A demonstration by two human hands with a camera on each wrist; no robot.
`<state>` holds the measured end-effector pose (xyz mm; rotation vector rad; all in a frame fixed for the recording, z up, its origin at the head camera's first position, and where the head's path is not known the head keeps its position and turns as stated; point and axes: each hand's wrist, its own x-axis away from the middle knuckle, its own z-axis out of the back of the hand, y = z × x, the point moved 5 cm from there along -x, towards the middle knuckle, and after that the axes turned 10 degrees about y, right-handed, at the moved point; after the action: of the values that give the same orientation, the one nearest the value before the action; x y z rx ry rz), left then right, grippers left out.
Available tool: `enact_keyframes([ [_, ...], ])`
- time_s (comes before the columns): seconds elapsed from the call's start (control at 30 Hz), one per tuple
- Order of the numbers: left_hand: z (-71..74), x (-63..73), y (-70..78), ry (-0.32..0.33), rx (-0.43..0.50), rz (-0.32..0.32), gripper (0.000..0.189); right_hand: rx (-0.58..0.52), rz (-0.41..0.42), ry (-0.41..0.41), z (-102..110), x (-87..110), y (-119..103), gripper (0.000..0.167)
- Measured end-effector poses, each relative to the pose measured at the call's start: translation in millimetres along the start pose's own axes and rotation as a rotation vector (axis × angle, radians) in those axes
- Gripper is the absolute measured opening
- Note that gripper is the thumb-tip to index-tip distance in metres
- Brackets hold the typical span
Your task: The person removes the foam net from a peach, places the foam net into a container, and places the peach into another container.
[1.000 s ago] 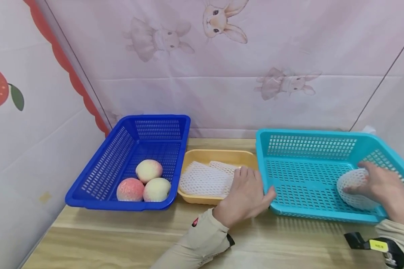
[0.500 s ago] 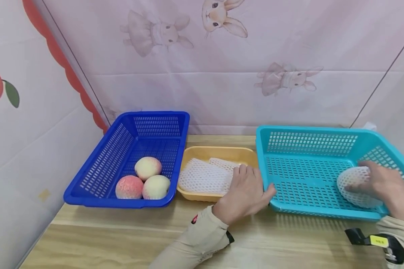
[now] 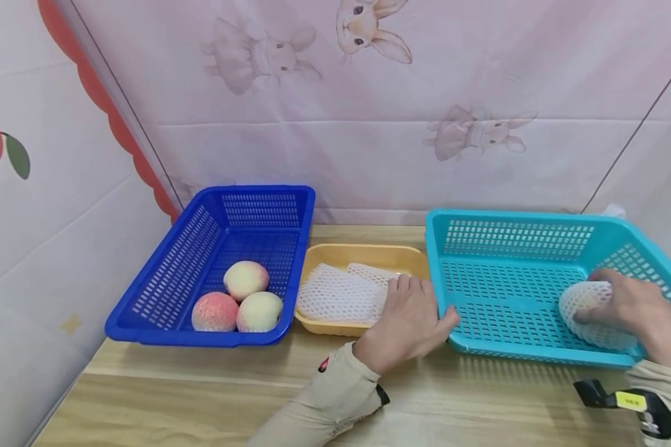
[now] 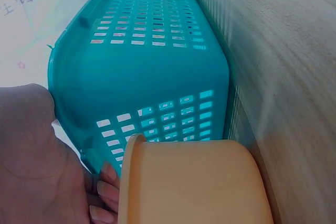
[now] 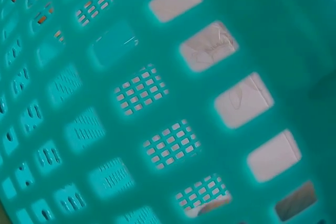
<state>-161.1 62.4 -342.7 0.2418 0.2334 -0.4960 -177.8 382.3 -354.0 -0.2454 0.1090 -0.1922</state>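
Note:
In the head view, my right hand (image 3: 634, 310) holds a round fruit in a white foam net (image 3: 581, 304), low in the right front of the teal basket (image 3: 514, 217). The net covers the fruit, so its kind does not show clearly. My left hand (image 3: 405, 323) rests where the teal basket's left rim meets the yellow tray (image 3: 363, 249), its fingers loosely bent. In the left wrist view, the left fingertips (image 4: 107, 192) lie by the tray's edge, close to the basket rim. White foam nets (image 3: 341, 295) lie flat in the tray. The right wrist view shows only the basket wall (image 5: 210, 87).
A blue basket (image 3: 201, 338) stands at the left with three peaches (image 3: 246, 280) near its front. The tray sits between both baskets on the wooden table (image 3: 201, 397). A printed pink cloth (image 3: 369, 155) hangs close behind. A white wall (image 3: 61, 236) rises at the left.
My right hand has shifted very slightly on the netted fruit. The head view has tilted a little since one second ago. My left hand stays in place.

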Motion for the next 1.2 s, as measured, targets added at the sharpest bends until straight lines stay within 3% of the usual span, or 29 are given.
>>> enact_keyframes([
  [0.2,-1.0,0.7,1.5,0.000,0.001,-0.005,0.041,-0.004,0.001,0.051,3,2.9,0,0.076],
  [0.37,-0.9,1.5,3.0,-0.002,0.006,-0.005,0.040,-0.025,-0.002,0.129,7,4.6,1,0.077],
  [0.47,-0.6,1.6,3.6,-0.001,0.006,-0.010,0.040,-0.036,0.038,0.200,12,4.8,-2,0.075],
  [0.67,-0.2,1.2,3.1,-0.002,0.006,-0.014,0.039,-0.058,0.152,0.328,27,7.2,-22,0.076],
  [0.83,-0.8,0.9,2.5,-0.038,0.002,0.005,0.041,-0.076,0.174,0.406,38,11.0,-36,0.075],
  [1.0,1.6,-1.0,0.0,-0.098,-0.005,0.031,0.051,-0.165,0.182,0.475,50,17.9,-50,0.075],
  [1.2,10.8,-2.3,-6.5,-0.123,0.058,0.060,0.049,-0.264,0.227,0.573,66,30.6,-70,0.071],
])
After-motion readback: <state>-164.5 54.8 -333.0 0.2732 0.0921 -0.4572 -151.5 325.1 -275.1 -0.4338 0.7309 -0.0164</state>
